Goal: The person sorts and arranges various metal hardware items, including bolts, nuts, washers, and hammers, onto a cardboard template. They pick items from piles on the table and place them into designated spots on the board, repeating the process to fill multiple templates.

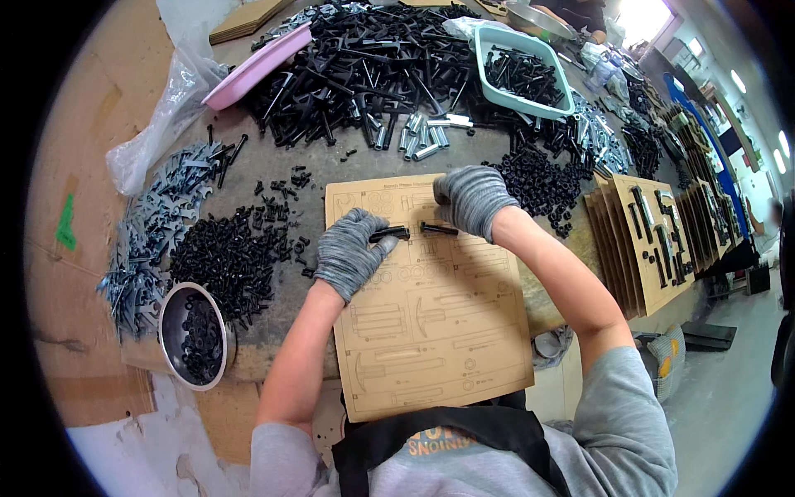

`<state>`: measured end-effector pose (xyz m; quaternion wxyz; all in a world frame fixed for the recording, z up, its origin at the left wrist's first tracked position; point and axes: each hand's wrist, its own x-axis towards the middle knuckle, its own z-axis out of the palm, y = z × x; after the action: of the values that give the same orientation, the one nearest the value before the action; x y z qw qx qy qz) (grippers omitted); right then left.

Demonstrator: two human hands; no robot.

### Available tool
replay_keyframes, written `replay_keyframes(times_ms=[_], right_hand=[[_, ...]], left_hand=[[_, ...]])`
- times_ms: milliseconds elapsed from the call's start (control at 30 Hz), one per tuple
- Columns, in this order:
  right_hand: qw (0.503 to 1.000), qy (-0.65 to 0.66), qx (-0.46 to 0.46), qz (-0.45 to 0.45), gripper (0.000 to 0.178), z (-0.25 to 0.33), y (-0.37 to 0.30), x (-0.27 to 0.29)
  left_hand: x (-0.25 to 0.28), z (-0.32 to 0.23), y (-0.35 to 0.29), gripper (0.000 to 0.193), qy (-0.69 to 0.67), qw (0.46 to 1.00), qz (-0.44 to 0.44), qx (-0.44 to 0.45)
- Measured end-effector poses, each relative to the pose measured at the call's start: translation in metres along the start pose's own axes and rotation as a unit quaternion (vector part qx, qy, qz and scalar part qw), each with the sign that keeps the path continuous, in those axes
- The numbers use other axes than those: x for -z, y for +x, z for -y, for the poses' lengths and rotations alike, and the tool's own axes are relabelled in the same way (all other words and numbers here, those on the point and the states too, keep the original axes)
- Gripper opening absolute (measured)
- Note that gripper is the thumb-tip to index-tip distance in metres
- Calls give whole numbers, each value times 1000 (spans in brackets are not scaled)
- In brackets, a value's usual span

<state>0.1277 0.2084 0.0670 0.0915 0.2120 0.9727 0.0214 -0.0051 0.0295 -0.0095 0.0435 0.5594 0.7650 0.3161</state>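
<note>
A brown cardboard sheet [497,356] printed with outlines of hammers, wrenches and other parts lies in front of me, its near edge close to my apron. In a grey knitted glove, my left hand [352,251] is closed over the sheet's upper left part. Black bolts [391,234] stick out to the right between its thumb and fingers; how many is unclear. My right hand [474,200], gloved the same way, is closed above the sheet's upper right part. Another black bolt [439,229] points left from under its fingers, its end close to the left hand's bolts.
Black screws [228,257], grey flat wrenches [137,248] and a metal bowl [227,356] lie left. Behind are black metal parts [331,74], silver tubes [418,137], a pink tray [257,66] and a mint tray [565,103]. Black nuts [542,186] and loaded cardboard sheets [638,282] are right.
</note>
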Motion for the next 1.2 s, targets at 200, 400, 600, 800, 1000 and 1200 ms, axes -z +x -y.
replay_keyframes(times_ms=[200, 400, 600, 800, 1000, 1200], right_hand=[[994, -75, -13, 84, 24, 7, 9, 7], [988, 128, 8, 91, 30, -6, 9, -2], [982, 175, 8, 71, 33, -17, -5, -26], [980, 171, -5, -104, 26, 5, -41, -59], [958, 239, 12, -160, 24, 5, -32, -65], [946, 263, 29, -189, 24, 1, -34, -73]], left_hand=[[-1, 2, 0, 27, -9, 1000, 4, 7], [-1, 2, -1, 27, -14, 1000, -7, 4], [-4, 4, 0, 28, -19, 1000, -5, -1], [-1, -3, 7, 27, 6, 1000, 24, -7], [1, -8, 18, 25, 24, 997, 65, -18], [-7, -9, 18, 24, 18, 998, 54, -14]])
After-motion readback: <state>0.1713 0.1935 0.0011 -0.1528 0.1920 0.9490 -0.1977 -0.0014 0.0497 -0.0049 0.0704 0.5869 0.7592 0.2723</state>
